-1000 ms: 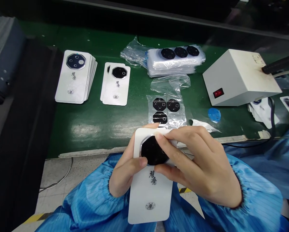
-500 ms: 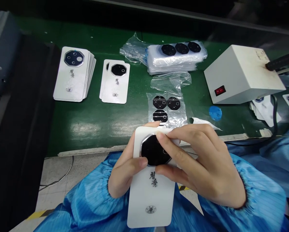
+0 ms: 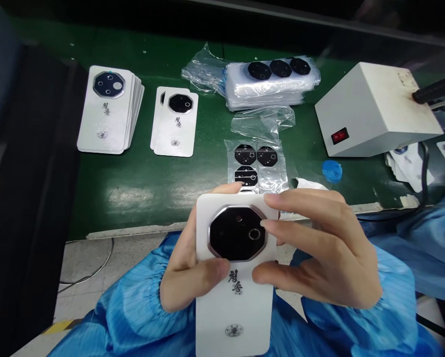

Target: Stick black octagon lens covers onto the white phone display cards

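Note:
A white phone back cover (image 3: 234, 310) is held upright in front of me. It has a black octagonal camera lens plate (image 3: 229, 238) in a silver rim, with dark lettering and a small emblem below. My left hand (image 3: 192, 265) grips the cover from the left, thumb on its face under the rim and fingers behind. At the right, my right hand (image 3: 326, 248) has its fingers spread, with fingertips resting at the rim and upper right corner and the thumb by the cover's right side. Just beyond, black octagonal lens plates (image 3: 245, 154) lie on a clear plastic sheet.
At left stand a stack of white covers (image 3: 108, 111) and two overlapping covers (image 3: 175, 124). Bagged plastic sheets (image 3: 270, 87) lie at the back. A white box with a red switch (image 3: 359, 114) and a blue disc (image 3: 332, 171) are at right, above the bench edge (image 3: 133, 230).
My right fingers have moved off the lens plate's face and spread toward its right rim. More of the plate shows. The cover has turned slightly more upright and nearer; my left hand still holds it.

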Demonstrator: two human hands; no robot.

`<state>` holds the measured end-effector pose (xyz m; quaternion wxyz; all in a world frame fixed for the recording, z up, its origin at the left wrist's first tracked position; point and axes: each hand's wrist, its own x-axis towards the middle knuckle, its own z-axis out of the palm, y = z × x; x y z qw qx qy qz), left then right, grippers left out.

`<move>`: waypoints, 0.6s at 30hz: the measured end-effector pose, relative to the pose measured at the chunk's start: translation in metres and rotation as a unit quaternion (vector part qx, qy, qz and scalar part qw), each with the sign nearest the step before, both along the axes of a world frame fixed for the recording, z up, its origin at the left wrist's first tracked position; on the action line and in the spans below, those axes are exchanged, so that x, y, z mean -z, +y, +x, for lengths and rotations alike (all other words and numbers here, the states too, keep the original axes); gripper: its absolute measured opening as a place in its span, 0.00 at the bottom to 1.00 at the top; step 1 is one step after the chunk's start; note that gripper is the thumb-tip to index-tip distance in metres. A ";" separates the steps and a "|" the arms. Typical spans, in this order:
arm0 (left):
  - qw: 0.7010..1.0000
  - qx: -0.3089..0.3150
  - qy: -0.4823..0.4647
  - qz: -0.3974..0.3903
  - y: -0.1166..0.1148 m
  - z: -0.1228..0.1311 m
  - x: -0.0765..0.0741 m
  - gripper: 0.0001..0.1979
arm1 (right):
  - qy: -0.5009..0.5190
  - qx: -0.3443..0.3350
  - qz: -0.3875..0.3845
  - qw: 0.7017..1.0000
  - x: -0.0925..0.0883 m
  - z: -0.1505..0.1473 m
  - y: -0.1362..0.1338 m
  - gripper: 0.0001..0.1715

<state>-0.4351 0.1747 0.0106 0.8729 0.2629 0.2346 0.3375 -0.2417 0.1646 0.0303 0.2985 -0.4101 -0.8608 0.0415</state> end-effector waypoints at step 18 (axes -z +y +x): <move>0.997 -0.060 0.024 -0.041 -0.004 0.007 -0.001 0.26 | 0.089 -0.040 -0.023 0.995 0.002 -0.003 0.014 0.13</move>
